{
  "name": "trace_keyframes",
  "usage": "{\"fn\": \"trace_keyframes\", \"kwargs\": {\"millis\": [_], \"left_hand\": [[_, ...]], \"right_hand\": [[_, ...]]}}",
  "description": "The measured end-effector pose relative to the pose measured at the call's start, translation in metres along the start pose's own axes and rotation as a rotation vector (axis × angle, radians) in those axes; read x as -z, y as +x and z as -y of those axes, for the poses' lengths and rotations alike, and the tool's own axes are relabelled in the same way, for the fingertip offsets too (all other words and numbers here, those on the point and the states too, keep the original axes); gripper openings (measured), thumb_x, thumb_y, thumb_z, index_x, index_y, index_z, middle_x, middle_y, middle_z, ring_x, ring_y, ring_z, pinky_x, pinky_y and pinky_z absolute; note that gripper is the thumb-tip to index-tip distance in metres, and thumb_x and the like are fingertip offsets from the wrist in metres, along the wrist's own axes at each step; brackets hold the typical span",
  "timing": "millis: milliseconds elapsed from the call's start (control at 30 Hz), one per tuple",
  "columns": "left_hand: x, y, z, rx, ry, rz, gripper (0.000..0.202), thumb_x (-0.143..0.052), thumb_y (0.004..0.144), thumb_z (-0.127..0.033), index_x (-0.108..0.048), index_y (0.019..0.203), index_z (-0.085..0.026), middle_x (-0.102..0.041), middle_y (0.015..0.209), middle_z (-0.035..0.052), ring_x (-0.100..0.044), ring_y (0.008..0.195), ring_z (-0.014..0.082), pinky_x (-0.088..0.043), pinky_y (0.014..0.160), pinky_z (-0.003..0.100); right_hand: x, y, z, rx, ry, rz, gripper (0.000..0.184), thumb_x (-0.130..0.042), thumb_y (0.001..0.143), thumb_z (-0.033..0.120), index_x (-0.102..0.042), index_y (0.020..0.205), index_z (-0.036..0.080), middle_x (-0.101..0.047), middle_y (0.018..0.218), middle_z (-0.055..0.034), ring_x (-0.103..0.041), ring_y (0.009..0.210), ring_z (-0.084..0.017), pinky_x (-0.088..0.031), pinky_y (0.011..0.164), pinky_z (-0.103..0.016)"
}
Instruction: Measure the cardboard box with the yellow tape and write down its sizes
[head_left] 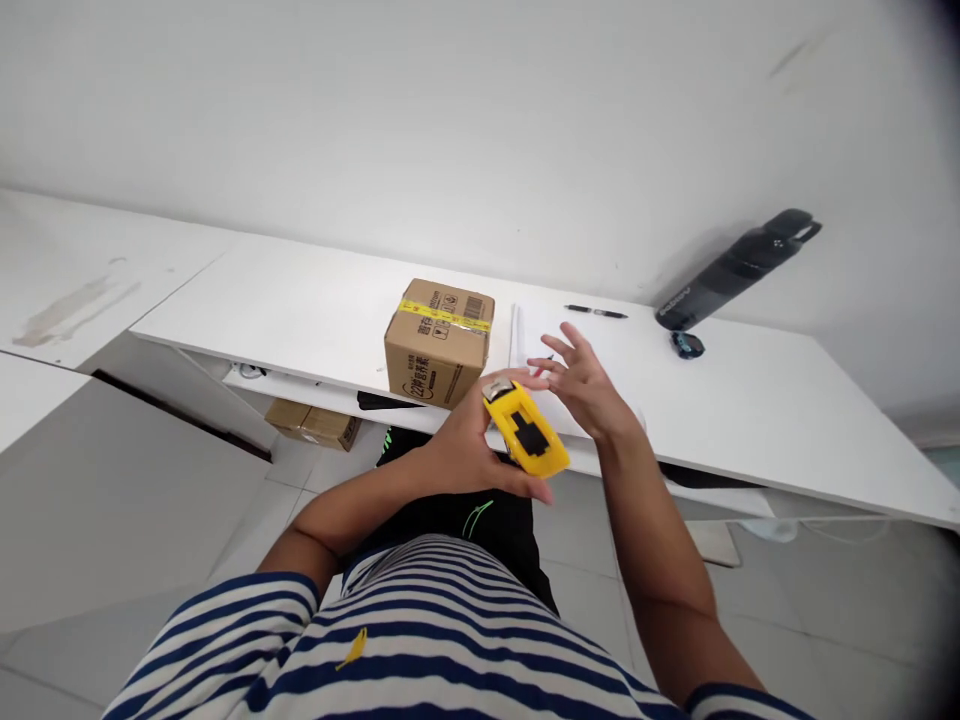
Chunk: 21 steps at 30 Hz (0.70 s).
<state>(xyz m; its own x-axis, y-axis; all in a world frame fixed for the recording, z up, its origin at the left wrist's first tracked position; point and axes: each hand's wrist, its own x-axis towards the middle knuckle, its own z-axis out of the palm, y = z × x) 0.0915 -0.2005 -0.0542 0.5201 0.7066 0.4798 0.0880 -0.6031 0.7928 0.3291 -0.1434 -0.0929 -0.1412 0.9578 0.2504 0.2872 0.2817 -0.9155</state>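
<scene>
My left hand [469, 450] is wrapped around a yellow box cutter [525, 432] with a black slider, held in front of my chest just below the table's front edge. My right hand [577, 380] hovers beside the cutter's top end with its fingers spread and holds nothing. A small taped cardboard box [439, 340] stands on the white table [315, 310] just beyond and to the left of my hands.
White paper sheets [540, 335] lie right of the box, with a black pen [596, 312] behind them. A dark bottle [739, 265] leans against the wall at the back right, a small dark object [687, 345] beside it. Another cardboard box [313, 424] sits under the table.
</scene>
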Motion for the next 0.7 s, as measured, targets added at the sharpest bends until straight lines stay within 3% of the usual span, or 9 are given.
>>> {"fn": "trace_keyframes", "kwargs": {"millis": [33, 100, 167, 267, 333, 433, 500, 600, 700], "left_hand": [[0.003, 0.002, -0.002, -0.020, 0.016, -0.037, 0.106, -0.085, 0.069, -0.065, -0.029, 0.150, -0.027, -0.049, 0.156, 0.0171, -0.039, 0.154, 0.0340, -0.038, 0.125, 0.052], [0.007, 0.007, -0.007, -0.020, 0.043, -0.076, 0.099, -0.074, 0.082, -0.065, -0.018, 0.155, -0.028, -0.040, 0.162, 0.0185, -0.035, 0.156, 0.0338, -0.039, 0.125, 0.052], [0.011, 0.011, -0.014, 0.018, 0.030, -0.086, 0.078, -0.052, 0.097, -0.065, -0.017, 0.157, -0.028, -0.036, 0.164, 0.0187, -0.036, 0.154, 0.0319, -0.041, 0.123, 0.049], [0.025, 0.015, -0.022, 0.129, -0.023, -0.082, 0.063, -0.027, 0.103, -0.067, -0.032, 0.150, -0.026, -0.045, 0.155, 0.0191, -0.043, 0.148, 0.0319, -0.045, 0.119, 0.049], [0.040, 0.016, -0.024, 0.209, -0.098, -0.076, 0.064, -0.036, 0.098, -0.073, -0.046, 0.138, -0.023, -0.056, 0.140, 0.0181, -0.055, 0.134, 0.0322, -0.051, 0.111, 0.049], [0.063, 0.018, -0.022, 0.339, -0.272, -0.094, 0.060, -0.066, 0.083, -0.072, -0.057, 0.114, -0.021, -0.065, 0.108, 0.0099, -0.066, 0.099, 0.0227, -0.057, 0.089, 0.041], [0.077, 0.020, -0.021, 0.419, -0.353, -0.066, 0.055, -0.079, 0.075, -0.064, -0.055, 0.099, -0.021, -0.061, 0.088, 0.0023, -0.061, 0.080, 0.0152, -0.054, 0.073, 0.034], [0.096, 0.026, -0.022, 0.472, -0.340, -0.023, 0.051, -0.085, 0.069, -0.053, -0.049, 0.083, -0.021, -0.054, 0.076, -0.0032, -0.053, 0.067, 0.0099, -0.045, 0.062, 0.027], [0.125, 0.038, -0.013, 0.461, -0.194, -0.145, 0.043, -0.081, 0.074, -0.049, -0.049, 0.076, -0.020, -0.056, 0.075, -0.0012, -0.050, 0.066, 0.0101, -0.041, 0.060, 0.026]], "right_hand": [[-0.005, -0.010, 0.016, 0.117, 0.099, 0.090, 0.093, -0.069, 0.084, 0.057, -0.016, 0.160, 0.048, -0.042, 0.161, -0.0070, -0.063, 0.129, -0.028, -0.063, 0.091, -0.047], [-0.021, -0.028, 0.046, 0.285, 0.051, 0.184, 0.111, -0.081, 0.076, 0.059, -0.010, 0.161, 0.050, -0.037, 0.166, -0.0066, -0.054, 0.141, -0.031, -0.060, 0.100, -0.051], [-0.039, -0.039, 0.066, 0.386, -0.106, 0.070, 0.107, -0.085, 0.075, 0.054, -0.023, 0.161, 0.045, -0.044, 0.161, -0.0081, -0.052, 0.143, -0.034, -0.054, 0.110, -0.055], [-0.057, -0.038, 0.071, 0.459, -0.235, -0.114, 0.075, -0.076, 0.086, 0.046, -0.041, 0.153, 0.043, -0.059, 0.148, -0.0076, -0.060, 0.135, -0.034, -0.054, 0.111, -0.057], [-0.062, -0.033, 0.064, 0.471, -0.221, -0.166, 0.067, -0.071, 0.091, 0.041, -0.044, 0.151, 0.043, -0.061, 0.145, -0.0075, -0.065, 0.128, -0.032, -0.057, 0.106, -0.056], [-0.066, -0.027, 0.059, 0.482, -0.182, -0.208, 0.072, -0.073, 0.088, 0.040, -0.043, 0.153, 0.041, -0.062, 0.143, -0.0093, -0.069, 0.122, -0.031, -0.059, 0.102, -0.052], [-0.070, -0.026, 0.064, 0.494, -0.207, -0.187, 0.070, -0.076, 0.085, 0.042, -0.048, 0.149, 0.039, -0.066, 0.139, -0.0097, -0.070, 0.119, -0.031, -0.059, 0.102, -0.050], [-0.073, -0.023, 0.074, 0.494, -0.213, -0.131, 0.062, -0.081, 0.079, 0.052, -0.061, 0.135, 0.034, -0.072, 0.127, -0.0103, -0.072, 0.113, -0.031, -0.061, 0.097, -0.048], [-0.057, -0.008, 0.067, 0.359, -0.112, -0.170, 0.063, -0.083, 0.071, 0.065, -0.067, 0.121, 0.029, -0.076, 0.114, -0.0104, -0.074, 0.101, -0.030, -0.063, 0.085, -0.046]]}}
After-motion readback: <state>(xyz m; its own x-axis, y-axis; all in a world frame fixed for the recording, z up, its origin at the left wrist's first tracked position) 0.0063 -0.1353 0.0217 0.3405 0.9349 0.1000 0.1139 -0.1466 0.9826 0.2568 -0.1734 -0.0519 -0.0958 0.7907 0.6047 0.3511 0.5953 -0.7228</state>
